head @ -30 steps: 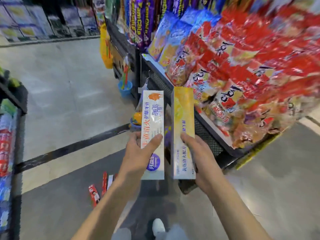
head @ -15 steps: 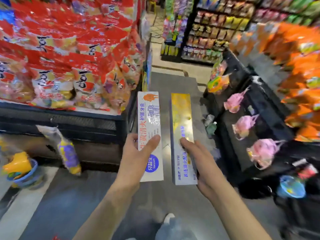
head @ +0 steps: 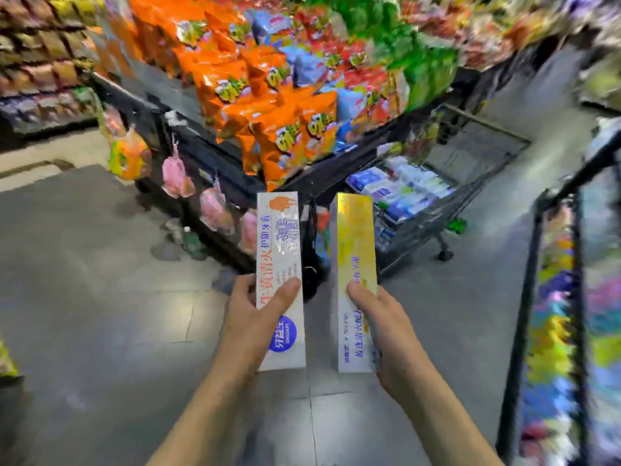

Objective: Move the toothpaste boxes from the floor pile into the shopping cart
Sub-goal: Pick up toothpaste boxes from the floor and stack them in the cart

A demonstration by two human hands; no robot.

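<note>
At far left we see a blurred shelf row, then pink hanging bags (head: 174, 174) on the side of a black display stand (head: 215, 169) loaded with orange snack bags (head: 289, 129). Our left hand (head: 250, 319) grips the white toothpaste box (head: 280, 280), thumb across its printed face, fingers behind it. The box stands upright, long axis pointing away from us. Just beside it, not touching, our right hand (head: 383, 326) grips the yellow toothpaste box (head: 354, 280) the same way, thumb on its face. Beyond this box, on the grey floor (head: 100, 297), stands the shopping cart (head: 470, 183), holding blue and white boxes (head: 400, 186) at its near end. At right, a black rack (head: 534, 280) shows blurred goods.
</note>
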